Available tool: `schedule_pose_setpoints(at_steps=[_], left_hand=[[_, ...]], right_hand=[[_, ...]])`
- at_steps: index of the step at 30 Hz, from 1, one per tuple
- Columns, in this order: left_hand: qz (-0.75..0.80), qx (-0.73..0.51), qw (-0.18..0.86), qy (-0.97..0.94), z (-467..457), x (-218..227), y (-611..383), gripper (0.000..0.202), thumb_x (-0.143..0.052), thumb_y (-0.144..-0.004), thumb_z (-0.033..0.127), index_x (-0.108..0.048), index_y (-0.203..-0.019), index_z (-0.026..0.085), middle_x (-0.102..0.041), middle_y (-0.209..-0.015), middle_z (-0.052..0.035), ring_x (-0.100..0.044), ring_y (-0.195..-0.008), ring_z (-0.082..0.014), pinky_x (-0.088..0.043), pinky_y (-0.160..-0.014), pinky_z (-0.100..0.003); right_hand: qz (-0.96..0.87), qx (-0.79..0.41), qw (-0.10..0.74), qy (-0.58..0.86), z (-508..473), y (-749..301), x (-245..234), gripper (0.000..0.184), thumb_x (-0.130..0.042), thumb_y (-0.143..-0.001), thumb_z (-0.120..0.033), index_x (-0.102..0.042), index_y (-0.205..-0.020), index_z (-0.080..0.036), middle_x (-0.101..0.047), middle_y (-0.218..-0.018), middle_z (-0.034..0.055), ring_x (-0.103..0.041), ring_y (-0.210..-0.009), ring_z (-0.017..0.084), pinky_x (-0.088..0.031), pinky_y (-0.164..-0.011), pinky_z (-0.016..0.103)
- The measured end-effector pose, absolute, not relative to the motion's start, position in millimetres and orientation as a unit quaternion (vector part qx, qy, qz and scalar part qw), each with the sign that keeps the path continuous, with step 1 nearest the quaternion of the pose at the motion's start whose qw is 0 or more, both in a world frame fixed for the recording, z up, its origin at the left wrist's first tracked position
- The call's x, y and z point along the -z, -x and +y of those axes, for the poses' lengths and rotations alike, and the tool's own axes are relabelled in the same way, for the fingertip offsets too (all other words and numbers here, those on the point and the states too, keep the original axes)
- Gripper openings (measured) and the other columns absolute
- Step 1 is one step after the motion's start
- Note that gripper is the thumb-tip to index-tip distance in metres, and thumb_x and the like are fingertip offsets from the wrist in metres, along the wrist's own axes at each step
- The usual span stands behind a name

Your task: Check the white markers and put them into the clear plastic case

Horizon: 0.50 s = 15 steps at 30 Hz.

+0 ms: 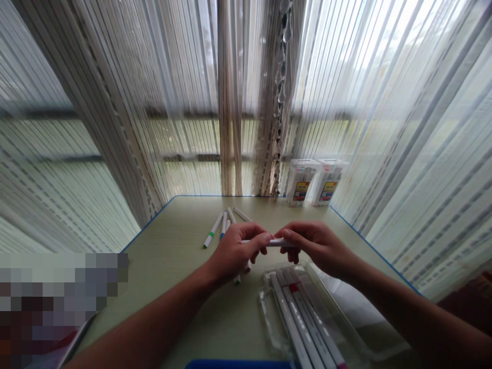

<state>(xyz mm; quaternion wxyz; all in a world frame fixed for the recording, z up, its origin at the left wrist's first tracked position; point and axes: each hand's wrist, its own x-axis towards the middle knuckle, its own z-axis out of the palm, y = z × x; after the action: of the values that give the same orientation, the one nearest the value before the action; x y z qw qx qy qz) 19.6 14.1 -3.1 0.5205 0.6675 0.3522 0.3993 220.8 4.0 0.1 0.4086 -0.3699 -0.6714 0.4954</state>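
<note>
Both hands hold one white marker (277,242) level above the table, in the middle of the head view. My left hand (244,246) pinches its left end, and my right hand (307,240) grips the right end. The fingers cover both ends, so its colour is hidden. Behind and below my left hand lie several loose white markers (213,231), one with a green band; my hand partly hides them. Under my right hand sits a clear plastic case (265,302) with several white markers (303,318) lying lengthwise in it, one banded red.
Two clear marker boxes (302,184) with yellow and dark labels stand at the table's back right corner. The pale table (165,246) has a blue edge. Sheer striped curtains (184,77) hang behind it. A blue object (238,364) shows at the bottom edge.
</note>
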Motion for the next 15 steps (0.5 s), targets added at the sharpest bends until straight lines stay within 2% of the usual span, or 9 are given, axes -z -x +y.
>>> schedule_pose_setpoints(at_steps=[3,5,9,15], left_hand=[[0.374,-0.368,0.488,-0.698,10.3,3.8,-22.9,0.031,-0.063,-0.083,0.040,-0.062,-0.067,0.013,-0.054,-0.054,0.0011,-0.044,-0.045,-0.0073,-0.033,-0.043,-0.018],[0.377,-0.367,0.483,-0.700,9.8,4.7,-24.0,0.034,-0.062,-0.084,0.041,-0.061,-0.064,0.013,-0.052,-0.052,0.0018,-0.043,-0.043,-0.0069,-0.033,-0.042,-0.018],[0.365,-0.389,0.489,-0.690,13.4,7.3,-23.2,0.032,-0.064,-0.081,0.041,-0.064,-0.069,0.012,-0.058,-0.059,-0.0010,-0.050,-0.049,-0.0091,-0.040,-0.046,-0.019],[0.359,-0.395,0.495,-0.686,18.8,13.5,-20.1,0.030,-0.066,-0.080,0.041,-0.064,-0.074,0.012,-0.055,-0.060,0.0005,-0.052,-0.047,-0.0096,-0.044,-0.044,-0.020]], right_hand=[[-0.702,-0.475,0.373,0.378,2.7,-219.2,0.9,0.040,-0.062,-0.087,-0.050,-0.068,-0.076,-0.011,-0.062,-0.062,0.0021,-0.057,-0.053,0.011,-0.045,-0.050,0.022],[-0.704,-0.478,0.363,0.379,2.5,-218.6,2.1,0.041,-0.061,-0.087,-0.050,-0.068,-0.076,-0.011,-0.063,-0.063,0.0022,-0.056,-0.053,0.010,-0.045,-0.050,0.022],[-0.700,-0.495,0.360,0.368,2.7,-217.8,3.6,0.041,-0.060,-0.087,-0.051,-0.068,-0.082,-0.012,-0.066,-0.070,0.0041,-0.058,-0.052,0.010,-0.047,-0.051,0.023],[-0.690,-0.509,0.364,0.364,3.5,-216.8,5.1,0.040,-0.060,-0.087,-0.051,-0.066,-0.082,-0.012,-0.067,-0.070,0.0044,-0.058,-0.052,0.010,-0.048,-0.049,0.022]])
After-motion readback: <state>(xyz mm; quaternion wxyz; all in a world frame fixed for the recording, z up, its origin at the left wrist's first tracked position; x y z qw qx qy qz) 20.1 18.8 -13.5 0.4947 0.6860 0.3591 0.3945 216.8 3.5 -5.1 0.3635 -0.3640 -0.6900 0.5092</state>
